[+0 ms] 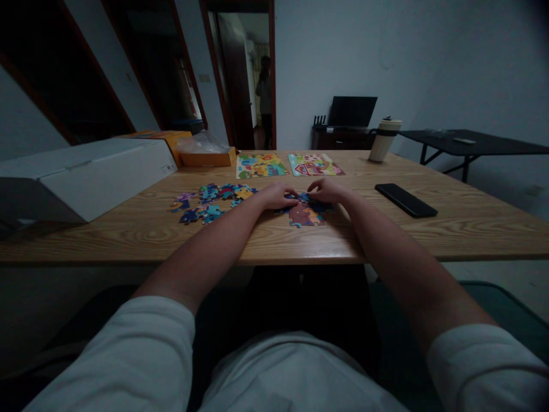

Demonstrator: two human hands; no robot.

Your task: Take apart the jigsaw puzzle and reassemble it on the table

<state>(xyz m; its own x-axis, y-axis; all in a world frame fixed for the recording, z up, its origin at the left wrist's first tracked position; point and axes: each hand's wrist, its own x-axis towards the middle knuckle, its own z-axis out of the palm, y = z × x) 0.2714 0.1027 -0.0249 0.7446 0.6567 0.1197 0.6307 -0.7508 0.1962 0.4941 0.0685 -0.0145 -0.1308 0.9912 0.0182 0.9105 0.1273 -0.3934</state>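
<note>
A partly joined jigsaw puzzle (305,215), brown and orange near me and dark blue farther off, lies flat on the table. My left hand (278,196) is at its upper left edge, with thumb and fingers bent together on the blue pieces. On the other side, my right hand (328,191) curls its fingers down on the blue part, close to the left fingertips. The fingers partly hide the pieces under them. Left of my left hand, loose puzzle pieces (211,213) in blue, teal, purple and yellow are heaped on the wood.
Two colourful picture sheets (262,165) (316,165) lie beyond my hands. A long white box (86,177) and an orange box (206,157) with clear plastic stand at left. On the right are a black phone (405,199) and a cream tumbler (384,143). A person (266,100) is in the doorway.
</note>
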